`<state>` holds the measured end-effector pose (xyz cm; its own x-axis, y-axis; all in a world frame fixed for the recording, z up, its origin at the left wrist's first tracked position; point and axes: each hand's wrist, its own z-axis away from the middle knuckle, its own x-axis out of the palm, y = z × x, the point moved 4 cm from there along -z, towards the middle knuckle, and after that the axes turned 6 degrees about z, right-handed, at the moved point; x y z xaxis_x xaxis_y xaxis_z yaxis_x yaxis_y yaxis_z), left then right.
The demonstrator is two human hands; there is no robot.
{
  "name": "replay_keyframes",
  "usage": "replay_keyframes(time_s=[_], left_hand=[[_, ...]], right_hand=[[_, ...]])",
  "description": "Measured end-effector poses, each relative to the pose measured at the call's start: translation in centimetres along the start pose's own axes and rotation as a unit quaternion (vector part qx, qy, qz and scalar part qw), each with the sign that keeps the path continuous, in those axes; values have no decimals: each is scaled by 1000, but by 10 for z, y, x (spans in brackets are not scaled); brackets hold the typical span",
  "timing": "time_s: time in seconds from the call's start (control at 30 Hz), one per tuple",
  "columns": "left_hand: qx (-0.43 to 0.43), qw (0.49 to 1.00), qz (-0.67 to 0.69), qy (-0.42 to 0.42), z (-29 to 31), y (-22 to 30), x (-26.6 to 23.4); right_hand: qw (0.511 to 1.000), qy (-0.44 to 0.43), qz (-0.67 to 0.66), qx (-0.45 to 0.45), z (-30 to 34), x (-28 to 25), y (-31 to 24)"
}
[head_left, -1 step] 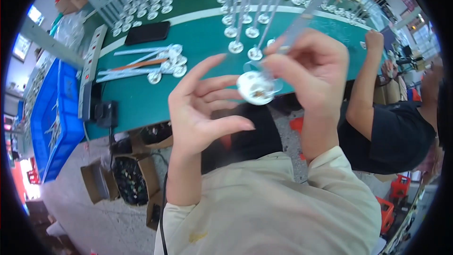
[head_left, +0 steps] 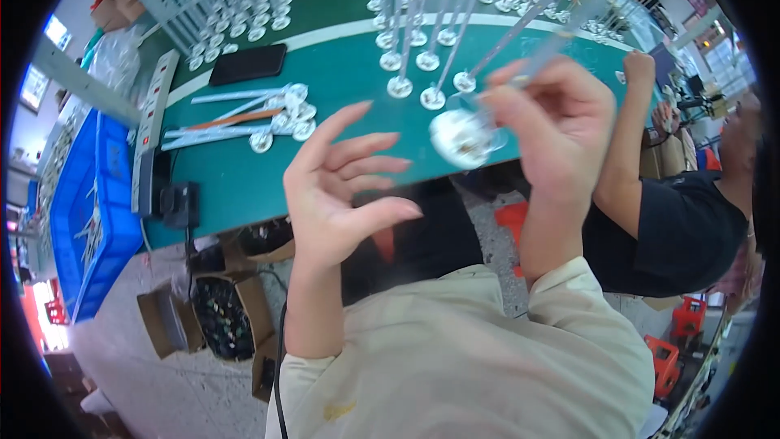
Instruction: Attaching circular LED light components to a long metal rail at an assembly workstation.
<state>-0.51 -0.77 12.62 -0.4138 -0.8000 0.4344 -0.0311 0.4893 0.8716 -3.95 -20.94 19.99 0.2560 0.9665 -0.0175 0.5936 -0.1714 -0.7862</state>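
My right hand (head_left: 565, 126) pinches a clear tube with a round white disc (head_left: 459, 140) at its lower end. Motion blurs the disc, and the tube slants up and to the right above my fingers. My left hand (head_left: 329, 191) is held open beside it, thumb and fingers apart, with a gap between it and the disc. Beyond my hands, several similar clear tubes stand upright on white disc bases (head_left: 433, 98) on the green table (head_left: 357, 73). More tubes with white discs (head_left: 280, 118) lie in a loose pile to the left, an orange strip among them.
A black phone (head_left: 248, 64) lies near the back left, with a power strip (head_left: 154, 118) along the table's left end. Beside it is a blue bin (head_left: 114, 162). Open cardboard boxes (head_left: 258, 309) stand on the floor. At the right sits a person in a dark shirt (head_left: 682, 232).
My right hand has moved slightly right, taking the tube and disc with it. The disc has come away from my left fingertips, and the gap is wider. My left hand stays open.
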Motion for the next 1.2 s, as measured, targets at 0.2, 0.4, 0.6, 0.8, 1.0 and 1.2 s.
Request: replay_keyframes(time_s=[0.2,0.4,0.6,0.8,1.0,1.2], left_hand=[[55,980,-128,139,-11,-60,-74],[97,952,-212,196,-19,-74,-109],[69,957,-219,176,-16,-74,-110],[85,951,-257,150,-15,-75,-112],[71,950,-253,171,-14,-76,-116],[76,947,-259,172,-15,-75,-114]], right_hand=[[950,251,186,-8,-5,-118,52],[890,396,220,46,-21,-172,141],[912,222,296,174,-40,-156,227],[927,86,321,174,-43,-119,250],[935,60,312,159,-40,-112,271],[911,45,373,166,-43,-107,263]])
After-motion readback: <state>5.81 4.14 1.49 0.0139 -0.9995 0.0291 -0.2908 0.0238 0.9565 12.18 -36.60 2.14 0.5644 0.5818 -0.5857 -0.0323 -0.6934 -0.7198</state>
